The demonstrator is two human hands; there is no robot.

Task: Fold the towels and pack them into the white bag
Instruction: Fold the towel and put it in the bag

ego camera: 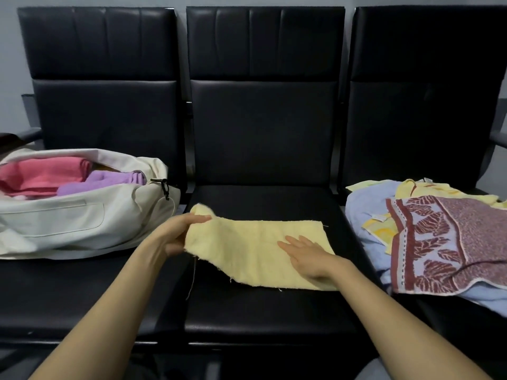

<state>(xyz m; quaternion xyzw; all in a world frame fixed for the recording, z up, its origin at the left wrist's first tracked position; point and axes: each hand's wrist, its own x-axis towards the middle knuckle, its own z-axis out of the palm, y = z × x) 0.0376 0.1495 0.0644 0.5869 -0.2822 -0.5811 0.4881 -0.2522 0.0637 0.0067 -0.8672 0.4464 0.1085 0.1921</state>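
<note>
One yellow towel [258, 250] has left fingers [196, 218] pinching its corner, right fingers [299, 242] flat on it.

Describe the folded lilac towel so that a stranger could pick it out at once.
Start at the left black padded seat, where a cream-white fabric bag lies open. Folded towels sit inside it. The lilac towel is the one nearest the bag's black zip pull, and it lies right of the larger pink folded towel.
</note>
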